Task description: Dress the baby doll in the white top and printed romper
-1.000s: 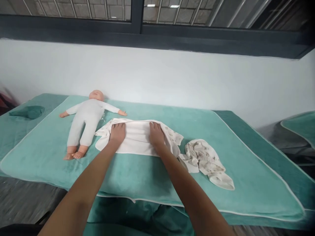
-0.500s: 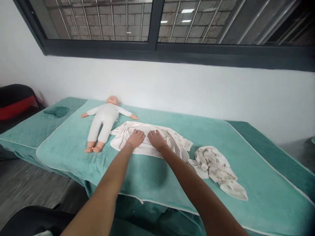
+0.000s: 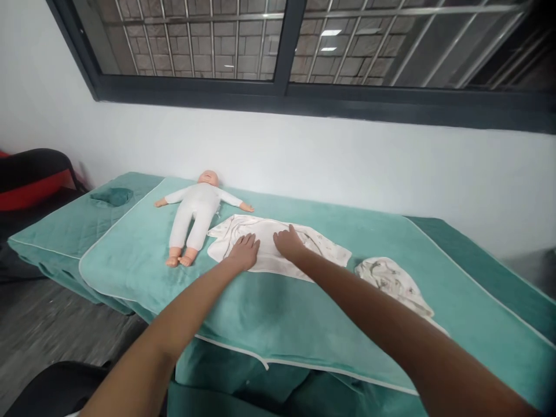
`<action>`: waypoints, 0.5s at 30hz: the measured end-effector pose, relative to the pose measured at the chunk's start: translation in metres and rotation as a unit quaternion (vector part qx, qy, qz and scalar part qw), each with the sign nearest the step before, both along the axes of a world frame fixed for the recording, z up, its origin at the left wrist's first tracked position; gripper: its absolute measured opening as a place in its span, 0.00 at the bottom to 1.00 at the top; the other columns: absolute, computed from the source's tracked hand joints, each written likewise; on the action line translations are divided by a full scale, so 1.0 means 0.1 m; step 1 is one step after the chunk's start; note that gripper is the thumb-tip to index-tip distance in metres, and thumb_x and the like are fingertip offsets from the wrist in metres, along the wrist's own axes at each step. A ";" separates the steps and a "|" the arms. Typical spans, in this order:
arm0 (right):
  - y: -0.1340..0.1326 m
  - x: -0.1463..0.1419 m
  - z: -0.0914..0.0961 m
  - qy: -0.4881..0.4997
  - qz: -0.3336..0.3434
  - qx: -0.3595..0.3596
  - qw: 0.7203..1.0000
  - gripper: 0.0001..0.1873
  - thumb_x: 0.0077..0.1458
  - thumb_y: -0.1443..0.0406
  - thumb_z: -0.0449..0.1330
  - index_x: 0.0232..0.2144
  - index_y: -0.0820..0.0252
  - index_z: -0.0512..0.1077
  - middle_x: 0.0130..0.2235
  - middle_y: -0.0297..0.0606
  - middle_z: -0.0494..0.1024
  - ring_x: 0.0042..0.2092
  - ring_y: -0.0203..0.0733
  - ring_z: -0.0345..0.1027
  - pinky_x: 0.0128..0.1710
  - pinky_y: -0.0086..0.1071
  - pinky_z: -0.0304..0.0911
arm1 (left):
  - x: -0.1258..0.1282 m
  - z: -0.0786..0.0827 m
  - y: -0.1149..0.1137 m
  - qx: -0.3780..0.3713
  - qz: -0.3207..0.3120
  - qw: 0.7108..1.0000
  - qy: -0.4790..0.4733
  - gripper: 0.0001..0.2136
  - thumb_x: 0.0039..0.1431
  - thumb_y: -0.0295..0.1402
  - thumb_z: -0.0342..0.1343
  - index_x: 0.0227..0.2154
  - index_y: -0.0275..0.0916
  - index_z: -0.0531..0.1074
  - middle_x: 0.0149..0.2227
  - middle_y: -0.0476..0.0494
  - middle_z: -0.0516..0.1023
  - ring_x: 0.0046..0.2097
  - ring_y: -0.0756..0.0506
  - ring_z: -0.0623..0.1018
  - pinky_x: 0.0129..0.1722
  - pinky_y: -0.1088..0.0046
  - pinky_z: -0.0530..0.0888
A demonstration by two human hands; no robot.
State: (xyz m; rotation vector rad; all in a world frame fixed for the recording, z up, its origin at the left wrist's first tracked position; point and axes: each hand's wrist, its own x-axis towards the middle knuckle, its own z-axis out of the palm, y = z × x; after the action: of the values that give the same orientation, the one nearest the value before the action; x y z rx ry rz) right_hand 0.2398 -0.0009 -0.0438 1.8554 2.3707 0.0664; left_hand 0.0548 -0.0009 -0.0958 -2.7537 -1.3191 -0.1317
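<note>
A white baby garment (image 3: 269, 263) with a small print lies spread on the green bed cover. My left hand (image 3: 245, 252) rests on its left part, open, fingers stretched over the cloth. Close to it, my right hand (image 3: 289, 243) lies on the middle of the garment with its fingers loosely bent and no clear grip on the fabric. A baby doll (image 3: 197, 202) in a white suit lies on its back to the left, arms spread and feet bare. Right of the garment sits a crumpled printed white cloth (image 3: 388, 278), partly hidden by my right forearm.
The green-covered bed (image 3: 339, 341) stands against a white wall below a dark-framed window (image 3: 282, 95). A small dark green pad (image 3: 112, 197) lies at its left end. A black and red chair (image 3: 39, 176) stands beyond that end, and a black seat (image 3: 52, 388) is at lower left.
The view has shifted slightly, so the scene sits further right. My hands stay on the garment, the right one's fingers more bent. My right forearm now covers more of the crumpled cloth.
</note>
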 end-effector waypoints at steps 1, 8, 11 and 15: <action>0.08 0.02 0.09 -0.007 0.003 -0.017 1.000 0.16 0.57 0.74 0.55 0.47 0.68 0.75 0.46 0.57 0.80 0.52 0.58 0.73 0.62 0.56 0.55 | -0.11 0.05 0.02 -0.013 -0.024 1.000 -0.012 0.23 0.68 0.32 0.47 0.64 0.34 0.65 0.69 0.32 0.63 0.69 0.36 0.62 0.65 0.55 0.61; 0.99 -0.54 0.49 0.063 0.023 -0.050 0.997 0.24 0.66 0.55 0.55 0.59 0.61 0.67 0.59 0.54 0.73 0.57 0.56 0.71 0.53 0.45 0.66 | -1.12 0.73 0.46 0.069 0.069 0.975 -0.198 0.19 0.67 0.30 0.46 0.57 0.37 0.70 0.60 0.33 0.73 0.62 0.37 0.69 0.63 0.55 0.65; 1.42 -1.02 0.55 0.132 0.031 -0.026 0.990 0.35 0.68 0.47 0.49 0.67 0.63 0.55 0.66 0.54 0.66 0.62 0.52 0.67 0.56 0.39 0.65 | -1.69 0.77 0.67 0.090 0.226 0.931 -0.270 0.21 0.66 0.33 0.50 0.59 0.34 0.69 0.62 0.29 0.68 0.64 0.32 0.67 0.64 0.50 0.64; 1.94 -1.53 0.57 0.318 -0.030 -0.020 0.947 0.45 0.65 0.43 0.51 0.69 0.70 0.48 0.66 0.60 0.65 0.63 0.56 0.65 0.58 0.41 0.64 | -2.27 0.47 0.82 -0.055 0.279 0.841 -0.460 0.26 0.66 0.39 0.54 0.62 0.30 0.66 0.57 0.29 0.72 0.57 0.33 0.73 0.61 0.54 0.66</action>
State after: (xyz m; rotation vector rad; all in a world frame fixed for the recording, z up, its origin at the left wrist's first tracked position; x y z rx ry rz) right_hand 0.0871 0.1928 0.0135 2.1714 2.6496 -0.6824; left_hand -0.1717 0.0812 -0.0490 -2.2405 -2.2993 -1.5009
